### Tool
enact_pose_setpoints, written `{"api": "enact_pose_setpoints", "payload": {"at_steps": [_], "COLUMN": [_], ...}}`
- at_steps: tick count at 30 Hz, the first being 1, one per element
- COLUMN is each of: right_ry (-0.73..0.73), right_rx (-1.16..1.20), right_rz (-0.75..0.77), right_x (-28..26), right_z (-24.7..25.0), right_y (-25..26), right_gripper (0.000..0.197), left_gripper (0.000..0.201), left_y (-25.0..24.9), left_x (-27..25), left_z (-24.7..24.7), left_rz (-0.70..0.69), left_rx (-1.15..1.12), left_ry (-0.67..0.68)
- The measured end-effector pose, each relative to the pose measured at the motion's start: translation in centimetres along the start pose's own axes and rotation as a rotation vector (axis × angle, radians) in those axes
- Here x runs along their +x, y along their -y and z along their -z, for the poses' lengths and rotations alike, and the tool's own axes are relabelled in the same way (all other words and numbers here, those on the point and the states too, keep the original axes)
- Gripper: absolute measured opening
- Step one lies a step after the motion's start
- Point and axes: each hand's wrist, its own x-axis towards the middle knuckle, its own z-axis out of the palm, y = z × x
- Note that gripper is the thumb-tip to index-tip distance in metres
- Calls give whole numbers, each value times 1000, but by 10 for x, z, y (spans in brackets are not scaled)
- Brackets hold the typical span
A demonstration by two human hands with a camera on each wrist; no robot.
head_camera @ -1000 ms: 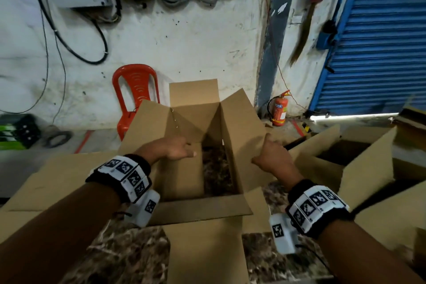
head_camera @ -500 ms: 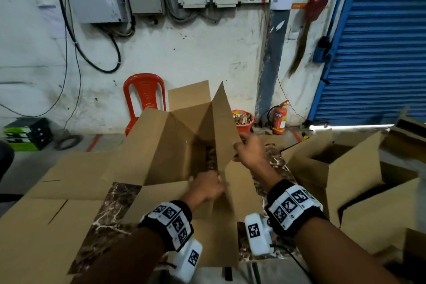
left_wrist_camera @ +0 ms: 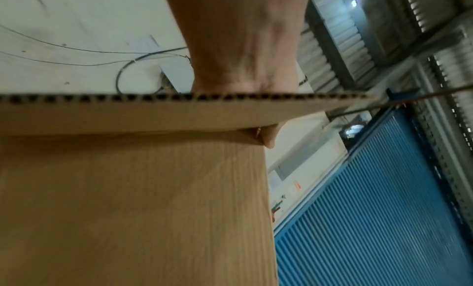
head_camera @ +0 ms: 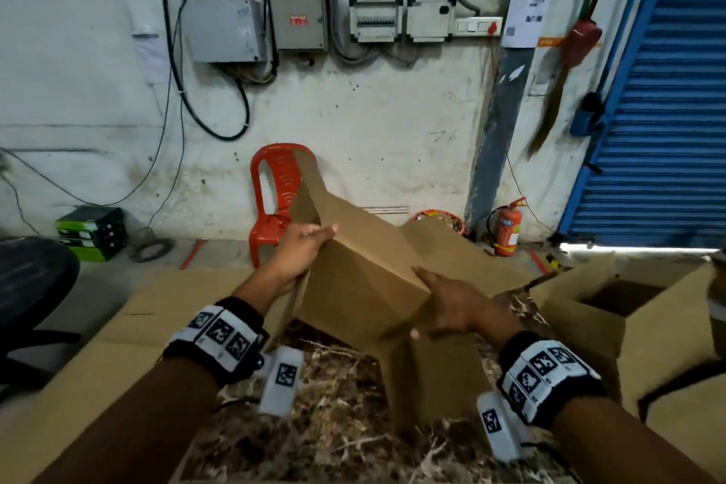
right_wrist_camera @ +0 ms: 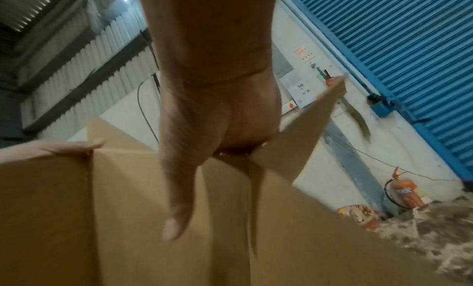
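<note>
one cardboard box (head_camera: 361, 279), left hand (head_camera: 298, 251) fingers (right_wrist_camera: 79, 146) curled over top edge, right hand (head_camera: 455, 306) seemingly clasping corner

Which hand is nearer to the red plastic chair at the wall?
Left. The left hand grips the cardboard box at its far edge, just in front of the red chair; the right hand holds its near corner, farther right, nearer the person.

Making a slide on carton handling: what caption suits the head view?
Left hand and right hand grip a tilted cardboard box over a marble-patterned table.
</note>
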Motion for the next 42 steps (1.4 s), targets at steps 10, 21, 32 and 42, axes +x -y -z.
{"api": "enact_pose_setpoints", "payload": {"at_steps": [10,21,32,42], "right_ry": [-359,-533,-425,-406], "right_rx": [-433,-484,-485,-307], "right_rz": [-5,32,210,393], "right_x": [34,36,13,19], "right_z": [28,17,4,-54], "right_y": [59,109,127,230], "right_gripper": [34,24,31,25], "left_gripper": [43,38,24,16], "left_y": [-33,-40,0,50], "left_x": [8,-15,-75,-168], "left_z": [110,102,156,258], "left_rz": [-263,-265,-505,-323], "left_rx": [1091,1886,1769,1758], "left_ry": [-46,133,-240,-351]}}
